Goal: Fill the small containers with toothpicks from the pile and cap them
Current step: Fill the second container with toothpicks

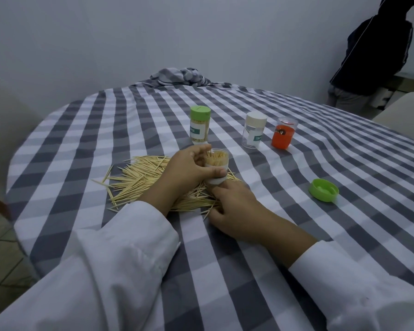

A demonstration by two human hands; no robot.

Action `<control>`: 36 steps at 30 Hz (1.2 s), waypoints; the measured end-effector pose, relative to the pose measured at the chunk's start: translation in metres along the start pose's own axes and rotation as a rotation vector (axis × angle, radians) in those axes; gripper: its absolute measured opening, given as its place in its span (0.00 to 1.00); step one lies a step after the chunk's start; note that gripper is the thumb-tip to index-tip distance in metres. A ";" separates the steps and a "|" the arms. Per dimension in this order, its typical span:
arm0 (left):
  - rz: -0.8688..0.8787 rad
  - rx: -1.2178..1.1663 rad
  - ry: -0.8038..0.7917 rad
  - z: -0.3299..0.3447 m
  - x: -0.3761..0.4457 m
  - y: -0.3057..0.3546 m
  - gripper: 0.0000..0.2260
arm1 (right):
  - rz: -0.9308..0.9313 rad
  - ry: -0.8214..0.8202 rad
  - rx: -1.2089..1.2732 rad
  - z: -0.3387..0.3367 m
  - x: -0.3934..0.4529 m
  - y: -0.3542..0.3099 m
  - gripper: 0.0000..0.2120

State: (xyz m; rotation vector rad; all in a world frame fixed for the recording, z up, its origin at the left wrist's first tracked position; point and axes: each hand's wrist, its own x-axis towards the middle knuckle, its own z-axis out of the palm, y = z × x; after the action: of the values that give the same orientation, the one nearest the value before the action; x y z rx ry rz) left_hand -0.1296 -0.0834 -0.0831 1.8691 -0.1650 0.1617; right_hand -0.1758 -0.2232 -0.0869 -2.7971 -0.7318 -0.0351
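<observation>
a person in white sleeves is working at a table (296, 163) under a grey-and-white checked cloth, filling small containers with toothpicks. at left, the loose pile of toothpicks (139, 177) is still lying spread on the cloth, a good many yet to be packed. behind it, a container with a green cap (200, 127) is standing upright, full and closed, and looks done. at centre, the left hand (189, 170) is curling round an open container (216, 167), thumb across its front, holding it upright over the pile's right edge; it is already packed nearly to the rim and is lacking its cap. just below it, the right hand (234, 211) is resting on the pile with fingers bent, pinching a few toothpicks at its near edge. farther right, a clear container with a cream cap (253, 132) is standing capped but appears empty, beside an orange container (283, 133) whose contents cannot be made out. at far right, a loose green cap (323, 189) is lying open side up, well apart from the hands, waiting to be fitted.
</observation>
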 end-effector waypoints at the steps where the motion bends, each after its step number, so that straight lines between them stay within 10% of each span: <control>1: 0.002 0.000 0.001 0.000 0.000 0.000 0.36 | -0.013 0.019 -0.009 0.001 0.001 -0.002 0.17; 30: -0.025 0.032 -0.025 0.001 0.001 -0.001 0.37 | 0.139 -0.209 -0.387 -0.025 -0.002 0.007 0.13; 36: -0.026 0.029 -0.068 0.006 0.000 0.001 0.37 | 0.252 -0.164 0.001 -0.056 -0.005 0.031 0.08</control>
State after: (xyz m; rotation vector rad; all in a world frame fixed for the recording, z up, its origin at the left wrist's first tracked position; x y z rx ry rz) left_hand -0.1298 -0.0895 -0.0845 1.9056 -0.1861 0.0837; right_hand -0.1629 -0.2654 -0.0407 -2.8927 -0.4069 0.2420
